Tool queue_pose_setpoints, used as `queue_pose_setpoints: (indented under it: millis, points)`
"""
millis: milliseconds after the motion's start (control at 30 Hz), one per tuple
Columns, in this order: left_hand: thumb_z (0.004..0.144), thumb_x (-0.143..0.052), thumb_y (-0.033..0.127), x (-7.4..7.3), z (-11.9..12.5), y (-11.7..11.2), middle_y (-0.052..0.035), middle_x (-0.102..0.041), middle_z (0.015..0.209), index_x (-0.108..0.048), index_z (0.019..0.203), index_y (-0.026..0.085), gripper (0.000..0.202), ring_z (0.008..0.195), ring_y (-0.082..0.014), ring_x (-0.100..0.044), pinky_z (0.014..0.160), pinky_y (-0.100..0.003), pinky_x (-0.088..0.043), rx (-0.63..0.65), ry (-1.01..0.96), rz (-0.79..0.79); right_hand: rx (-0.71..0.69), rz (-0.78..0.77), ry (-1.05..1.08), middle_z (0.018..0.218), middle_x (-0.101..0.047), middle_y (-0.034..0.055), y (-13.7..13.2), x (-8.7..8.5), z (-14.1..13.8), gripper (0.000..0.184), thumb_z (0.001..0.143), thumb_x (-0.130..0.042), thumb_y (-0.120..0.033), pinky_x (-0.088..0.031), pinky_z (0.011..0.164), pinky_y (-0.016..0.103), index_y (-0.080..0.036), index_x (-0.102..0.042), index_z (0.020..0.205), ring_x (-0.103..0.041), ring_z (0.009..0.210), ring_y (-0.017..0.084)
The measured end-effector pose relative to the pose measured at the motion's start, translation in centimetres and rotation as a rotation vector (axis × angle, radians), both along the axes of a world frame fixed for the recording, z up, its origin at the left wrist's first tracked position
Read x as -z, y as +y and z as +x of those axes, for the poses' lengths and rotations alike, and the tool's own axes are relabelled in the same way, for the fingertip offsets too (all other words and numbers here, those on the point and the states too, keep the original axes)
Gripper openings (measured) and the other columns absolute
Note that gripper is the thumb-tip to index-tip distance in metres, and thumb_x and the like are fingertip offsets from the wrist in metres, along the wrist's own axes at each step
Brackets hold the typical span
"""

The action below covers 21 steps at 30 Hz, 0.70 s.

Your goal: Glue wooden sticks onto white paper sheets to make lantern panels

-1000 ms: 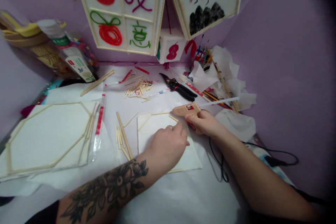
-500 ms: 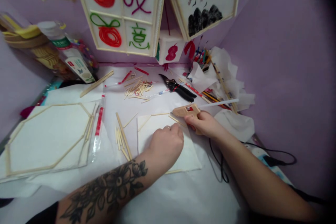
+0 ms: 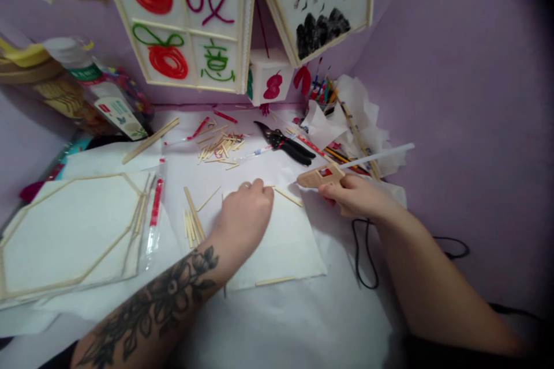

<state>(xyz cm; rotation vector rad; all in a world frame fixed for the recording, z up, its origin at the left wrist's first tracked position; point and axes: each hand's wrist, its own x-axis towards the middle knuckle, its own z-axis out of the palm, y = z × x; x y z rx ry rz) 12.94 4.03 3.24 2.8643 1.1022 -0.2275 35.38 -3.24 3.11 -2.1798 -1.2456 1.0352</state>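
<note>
My left hand rests knuckles-up on a white paper sheet, fingers curled and pressing at the sheet's far edge, where a thin wooden stick lies; whether it grips anything is hidden. My right hand is wrapped round the handle of a tan glue gun with a clear glue stick poking out behind. The gun's nozzle points left, just off the sheet's far right corner, near a loose stick.
Black cutters and a scatter of short sticks lie farther back. A bundle of sticks sits left of the sheet. A stick-framed hexagonal panel lies at left. Painted lanterns hang above. Crumpled paper and pencils are at back right. A black cord loops beside my right arm.
My left hand slid left and away along the sheet to its far edge. My right hand drew the glue gun a little to the right, off the sheet. The view shifted slightly.
</note>
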Motion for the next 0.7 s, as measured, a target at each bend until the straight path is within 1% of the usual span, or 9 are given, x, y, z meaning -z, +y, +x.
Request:
queue_pose_setpoints:
  millis: [67,133,233,300,400,500,700]
  points:
    - [0.095,-0.045,0.013,0.3,-0.3,1.4,-0.0103,-0.066,0.106,-0.067,0.101,0.016,0.023,0.102,-0.0288,-0.059,0.071,-0.037,-0.052,-0.044,-0.028,0.052,0.009,-0.072,-0.025,0.063,-0.059,0.0042,-0.2,-0.1,0.5,0.035,0.072,-0.06,-0.054,-0.036,0.047,0.028,-0.019,-0.061,0.068,-0.051,0.054,0.017]
    - [0.095,-0.046,0.015,1.0,-0.4,2.4,-0.0093,-0.067,0.102,-0.068,0.096,0.017,0.022,0.103,-0.0301,-0.058,0.072,-0.038,-0.051,-0.03,-0.04,0.066,-0.013,-0.128,-0.041,0.063,-0.057,0.0036,-0.4,-0.2,1.0,0.036,0.071,-0.061,-0.055,-0.035,0.047,0.028,-0.019,-0.062,0.071,-0.05,0.054,0.017]
    - [0.095,-0.045,0.017,2.0,-0.5,2.9,-0.0092,-0.068,0.096,-0.069,0.092,0.016,0.025,0.1,-0.0296,-0.057,0.072,-0.038,-0.049,0.004,-0.067,0.076,-0.082,-0.149,-0.038,0.066,-0.059,0.0045,-0.8,-0.4,1.5,0.037,0.07,-0.063,-0.056,-0.035,0.049,0.029,-0.019,-0.06,0.067,-0.05,0.057,0.017]
    - [0.097,-0.042,0.018,2.4,-0.5,2.8,-0.0096,-0.068,0.096,-0.069,0.092,0.016,0.028,0.099,-0.0288,-0.057,0.072,-0.037,-0.048,0.004,-0.094,0.093,-0.118,-0.149,-0.037,0.068,-0.061,0.0052,-0.9,-0.6,1.7,0.036,0.069,-0.064,-0.056,-0.036,0.051,0.029,-0.02,-0.062,0.068,-0.053,0.06,0.018]
    - [0.098,-0.04,0.019,2.5,-0.4,2.7,-0.0096,-0.068,0.097,-0.069,0.091,0.016,0.03,0.098,-0.0281,-0.057,0.073,-0.037,-0.047,-0.009,-0.122,0.115,-0.142,-0.157,-0.065,0.072,-0.065,0.0065,-1.0,-0.8,1.8,0.037,0.068,-0.064,-0.057,-0.037,0.052,0.03,-0.02,-0.063,0.069,-0.057,0.064,0.021]
    - [0.097,-0.041,0.017,2.3,-0.3,2.7,-0.0095,-0.067,0.096,-0.069,0.092,0.016,0.028,0.099,-0.0279,-0.057,0.072,-0.036,-0.047,-0.008,-0.098,0.106,-0.152,-0.159,-0.079,0.072,-0.066,0.0071,-1.0,-0.7,1.8,0.038,0.07,-0.062,-0.058,-0.038,0.052,0.03,-0.02,-0.063,0.068,-0.057,0.064,0.021]
    - [0.097,-0.04,0.015,2.0,-0.1,2.7,-0.01,-0.066,0.096,-0.068,0.093,0.016,0.028,0.099,-0.0283,-0.057,0.073,-0.036,-0.047,-0.007,-0.051,0.078,-0.152,-0.112,-0.011,0.068,-0.066,0.0053,-1.0,-0.4,1.6,0.037,0.07,-0.065,-0.056,-0.039,0.052,0.03,-0.02,-0.063,0.065,-0.056,0.06,0.019]
